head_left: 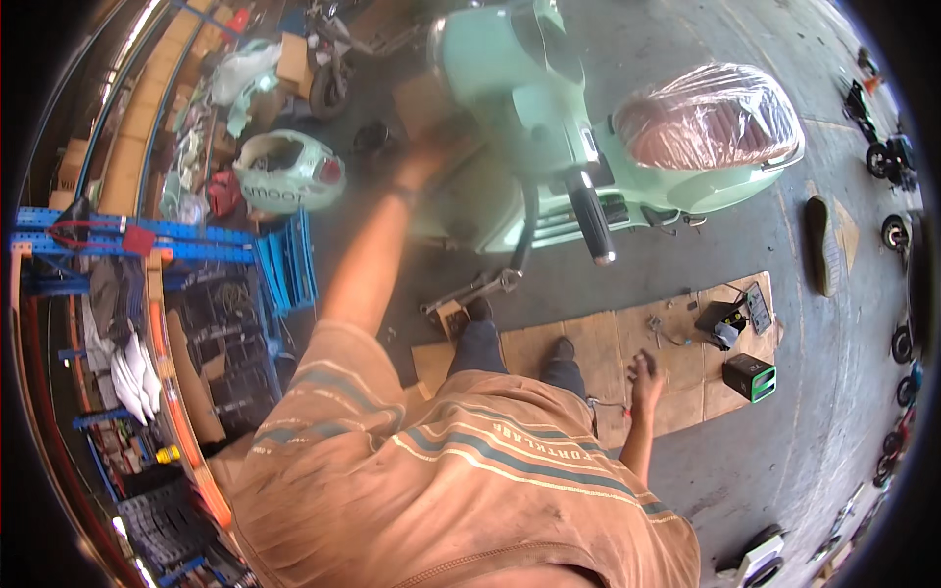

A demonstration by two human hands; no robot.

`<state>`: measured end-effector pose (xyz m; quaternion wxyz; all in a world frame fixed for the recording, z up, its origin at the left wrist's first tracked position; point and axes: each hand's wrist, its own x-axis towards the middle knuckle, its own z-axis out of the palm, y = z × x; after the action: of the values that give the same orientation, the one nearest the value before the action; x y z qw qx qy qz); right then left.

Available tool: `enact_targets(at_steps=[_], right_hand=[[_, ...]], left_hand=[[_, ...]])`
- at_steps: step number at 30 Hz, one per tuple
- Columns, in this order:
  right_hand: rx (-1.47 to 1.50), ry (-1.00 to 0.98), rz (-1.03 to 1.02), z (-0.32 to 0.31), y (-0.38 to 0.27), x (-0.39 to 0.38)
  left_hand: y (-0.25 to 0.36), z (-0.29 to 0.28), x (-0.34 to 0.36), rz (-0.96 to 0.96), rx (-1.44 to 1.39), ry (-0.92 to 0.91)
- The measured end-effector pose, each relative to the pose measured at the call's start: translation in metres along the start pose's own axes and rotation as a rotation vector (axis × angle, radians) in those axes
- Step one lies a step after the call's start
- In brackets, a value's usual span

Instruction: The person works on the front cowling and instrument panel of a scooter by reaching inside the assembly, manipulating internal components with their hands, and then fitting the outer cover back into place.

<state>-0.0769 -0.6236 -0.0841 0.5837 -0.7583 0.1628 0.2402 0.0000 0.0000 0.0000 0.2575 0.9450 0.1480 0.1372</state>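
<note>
A mint-green scooter stands in front of me, its handlebar grip pointing toward me and its seat wrapped in clear plastic. My left hand reaches forward to the left side of the scooter's front. Blur hides its fingers, and I cannot tell whether it touches the body. Low on my right, my right hand hangs over a flattened cardboard sheet. Its fingers are loosely bent and apart, with nothing visible in them. A black box with a green edge lies beyond it to the right.
Small parts and a dark device lie on the cardboard. A shoe sole is on the floor at right. Blue and orange shelving runs along the left, near a loose mint-green body panel. Other scooters line the far right.
</note>
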Motion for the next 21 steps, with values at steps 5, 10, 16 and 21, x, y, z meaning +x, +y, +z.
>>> enact_targets(at_steps=[5, 10, 16, 21], right_hand=[[0.151, 0.345, -0.374, 0.064, -0.18, -0.055], [0.45, -0.008, -0.387, 0.177, -0.285, -0.137], [0.24, 0.065, -0.264, 0.282, -0.316, -0.141], [0.041, 0.426, -0.273, 0.335, -0.312, -0.118]], left_hand=[[0.013, -0.113, 0.069, -0.245, -0.665, 0.148], [0.0, -0.156, 0.167, -0.212, -0.885, -0.049], [0.033, -0.118, 0.287, -0.034, -0.789, -0.386], [0.053, -0.064, 0.347, -0.046, -0.684, -0.483]])
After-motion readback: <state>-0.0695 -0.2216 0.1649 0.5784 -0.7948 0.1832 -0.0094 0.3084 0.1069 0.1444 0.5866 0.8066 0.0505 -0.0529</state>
